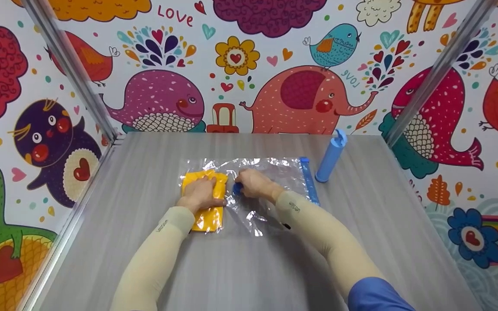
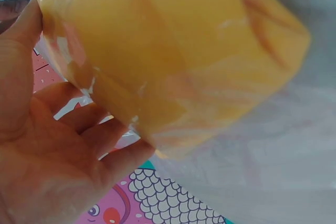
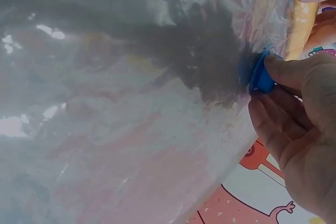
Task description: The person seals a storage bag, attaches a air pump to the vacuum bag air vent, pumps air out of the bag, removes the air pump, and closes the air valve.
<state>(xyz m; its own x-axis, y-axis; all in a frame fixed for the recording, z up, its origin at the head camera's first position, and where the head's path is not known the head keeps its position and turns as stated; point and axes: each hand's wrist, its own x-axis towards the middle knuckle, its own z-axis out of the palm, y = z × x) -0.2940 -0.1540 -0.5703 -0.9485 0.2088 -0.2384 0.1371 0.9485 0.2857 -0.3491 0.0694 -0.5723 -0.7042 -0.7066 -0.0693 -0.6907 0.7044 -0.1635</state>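
Note:
A clear plastic storage bag (image 1: 270,216) lies flat on the table, with a folded yellow cloth (image 1: 208,220) inside its left end. My left hand (image 1: 200,193) rests on the cloth through the plastic, fingers extended; in the left wrist view those fingers (image 2: 100,129) lie along the cloth's edge. My right hand (image 1: 255,183) pinches a round blue valve cap (image 3: 263,74) on the bag between thumb and fingers, just right of the cloth. A blue zip strip (image 1: 309,183) closes off the bag's right end, with a small slider (image 1: 304,160) at its far corner.
A blue hand pump (image 1: 331,157) stands on the grey table (image 1: 145,160), beyond the zip strip to the right. Walls printed with cartoon animals enclose the back and sides, with metal posts (image 1: 74,71) at the corners.

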